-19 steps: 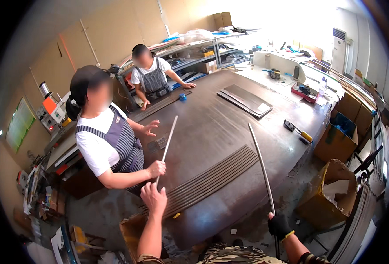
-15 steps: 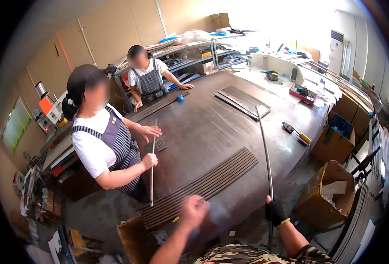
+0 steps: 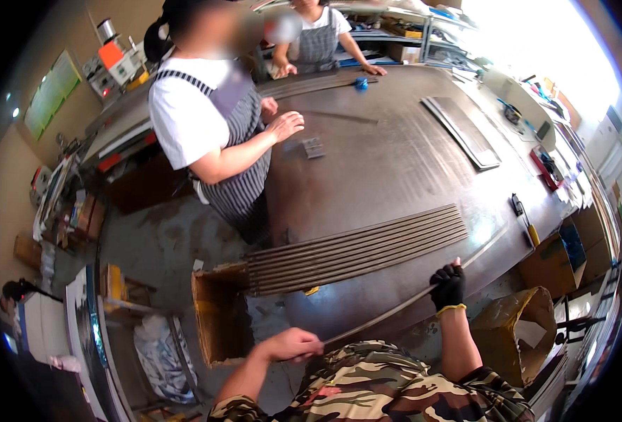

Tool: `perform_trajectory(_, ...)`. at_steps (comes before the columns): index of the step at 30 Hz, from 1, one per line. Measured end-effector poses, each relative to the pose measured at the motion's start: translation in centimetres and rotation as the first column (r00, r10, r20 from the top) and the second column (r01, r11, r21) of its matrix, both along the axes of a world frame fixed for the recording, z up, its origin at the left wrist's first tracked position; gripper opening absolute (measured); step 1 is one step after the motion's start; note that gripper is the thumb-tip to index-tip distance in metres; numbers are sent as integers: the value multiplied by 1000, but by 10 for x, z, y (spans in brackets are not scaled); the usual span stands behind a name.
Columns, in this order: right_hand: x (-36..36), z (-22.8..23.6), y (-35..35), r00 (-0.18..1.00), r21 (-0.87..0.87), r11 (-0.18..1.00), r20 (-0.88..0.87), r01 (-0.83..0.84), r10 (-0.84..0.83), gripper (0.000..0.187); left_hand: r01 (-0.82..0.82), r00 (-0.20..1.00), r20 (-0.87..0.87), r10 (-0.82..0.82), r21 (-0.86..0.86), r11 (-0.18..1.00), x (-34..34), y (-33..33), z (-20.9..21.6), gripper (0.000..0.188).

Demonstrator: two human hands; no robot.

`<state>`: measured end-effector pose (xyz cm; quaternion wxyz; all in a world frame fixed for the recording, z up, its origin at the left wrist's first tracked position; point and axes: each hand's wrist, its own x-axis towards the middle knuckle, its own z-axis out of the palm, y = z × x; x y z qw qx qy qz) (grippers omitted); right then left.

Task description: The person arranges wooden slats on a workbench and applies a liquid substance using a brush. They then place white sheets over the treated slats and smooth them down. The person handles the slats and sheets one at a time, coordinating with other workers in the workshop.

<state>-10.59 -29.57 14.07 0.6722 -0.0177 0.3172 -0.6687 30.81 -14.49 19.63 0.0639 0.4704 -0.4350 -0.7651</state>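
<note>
A long thin metal rod (image 3: 388,314) runs slantwise in front of my body. My bare left hand (image 3: 293,344) is closed round its near left end. My right hand (image 3: 449,285), in a black fingerless glove with a yellow cuff, grips it further along, by the table's near edge. Beyond the right hand the rod reaches over the tabletop. Several similar metal strips (image 3: 367,246) lie side by side on the dark table (image 3: 367,172), just beyond my hands.
Across the table at left a co-worker in a striped apron (image 3: 244,151) stands near a thin rod (image 3: 339,117); another co-worker (image 3: 318,42) is behind. Flat panels (image 3: 461,132) and a yellow-handled tool (image 3: 525,219) lie at right. Cardboard boxes stand at left (image 3: 216,316) and right (image 3: 511,330).
The rod has swung from upright to slantwise across my front, and my left hand has taken hold of its end. The co-worker's rod now lies on the table. My view has shifted.
</note>
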Motion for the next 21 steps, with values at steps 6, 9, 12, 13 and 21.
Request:
perform_trajectory(6, 39, -36, -6, 999, 148, 989, 12, 31, -33, 35, -551, 731, -330, 598, 232, 802, 111, 81, -53, 23)
perform_trajectory(9, 51, -55, -25, 990, 278, 956, 69, 99, -122, 37, -861, 350, -433, 831, 200, 467, 107, 90, -92, 19)
perform_trajectory(12, 61, -55, -45, 990, 332, 936, 42, 113, -134, 37, -956, 55, -391, 919, 245, 162, 92, 67, -110, 14)
perform_trajectory(13, 62, -53, -50, 991, 320, 941, 32, 110, -127, 37, -970, 40, -386, 922, 206, 128, 87, 49, -100, 14)
perform_trajectory(21, 61, -39, -131, -657, 305, 852, -752, -425, -58, 34, -937, 269, -236, 934, -286, 198, 143, -89, -82, 31)
